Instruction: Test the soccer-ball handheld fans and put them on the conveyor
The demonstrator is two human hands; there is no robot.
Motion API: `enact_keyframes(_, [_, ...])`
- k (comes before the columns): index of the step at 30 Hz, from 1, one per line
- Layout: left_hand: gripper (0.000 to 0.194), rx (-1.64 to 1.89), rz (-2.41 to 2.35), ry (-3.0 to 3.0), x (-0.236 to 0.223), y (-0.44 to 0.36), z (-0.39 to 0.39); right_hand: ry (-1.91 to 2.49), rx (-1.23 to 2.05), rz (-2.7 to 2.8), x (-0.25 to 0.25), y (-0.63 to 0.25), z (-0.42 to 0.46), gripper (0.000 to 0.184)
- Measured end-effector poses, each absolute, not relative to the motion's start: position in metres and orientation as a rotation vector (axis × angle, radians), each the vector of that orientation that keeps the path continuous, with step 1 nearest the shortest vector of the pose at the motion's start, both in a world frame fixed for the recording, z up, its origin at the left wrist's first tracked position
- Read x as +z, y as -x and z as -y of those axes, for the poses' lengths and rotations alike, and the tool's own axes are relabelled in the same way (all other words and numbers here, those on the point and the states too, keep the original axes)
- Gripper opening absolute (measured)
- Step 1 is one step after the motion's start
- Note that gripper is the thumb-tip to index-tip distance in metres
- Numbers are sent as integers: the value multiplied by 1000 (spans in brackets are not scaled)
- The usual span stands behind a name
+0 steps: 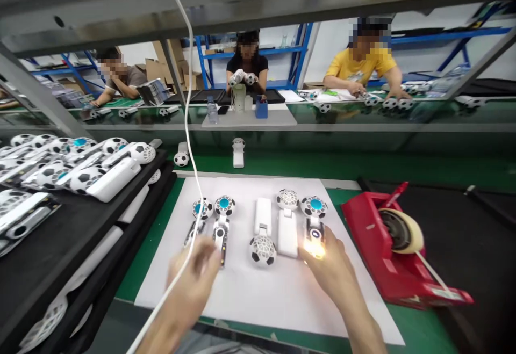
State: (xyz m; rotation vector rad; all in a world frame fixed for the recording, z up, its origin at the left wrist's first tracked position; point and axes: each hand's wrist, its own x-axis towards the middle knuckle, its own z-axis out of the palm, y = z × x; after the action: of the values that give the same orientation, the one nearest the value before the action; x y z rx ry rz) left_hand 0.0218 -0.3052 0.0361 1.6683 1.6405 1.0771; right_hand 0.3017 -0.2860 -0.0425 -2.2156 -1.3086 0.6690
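Note:
Several small white handheld fans with football-patterned heads lie in a row on a white sheet (262, 295). My left hand (195, 279) is curled around the lower end of a fan with a blue centre (222, 217) and a white cable (189, 128) that hangs from above. My right hand (328, 265) rests at the base of the rightmost fan (313, 219), where a bright yellow light glows under my fingertips. Between my hands lie two more fans, one reversed (263, 236) and one face down (287, 219).
A red tape dispenser (397, 246) stands right of the sheet. Black trays (72, 225) stacked with many fans fill the left. Two fans (238, 152) lie on the green belt beyond. Three people sit across at a far bench.

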Motion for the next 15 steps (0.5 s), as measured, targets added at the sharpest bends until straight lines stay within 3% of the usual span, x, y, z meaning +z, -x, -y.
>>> enact_keyframes(2, [14, 671, -1636, -1953, 50, -50, 255, 2227, 727, 1288, -42, -303, 279, 60])
enact_keyframes(4, [11, 592, -1723, -1987, 60, -73, 193, 2204, 786, 1273, -40, -306, 273, 59])
enact_keyframes(8, [39, 420, -2025, -1857, 55, -108, 87, 2122, 853, 1120, -35, -312, 266, 52])
enact_keyframes(15, [40, 191, -2179, -1699, 11, -143, 13, 1686, 1107, 749, -23, -318, 248, 45])
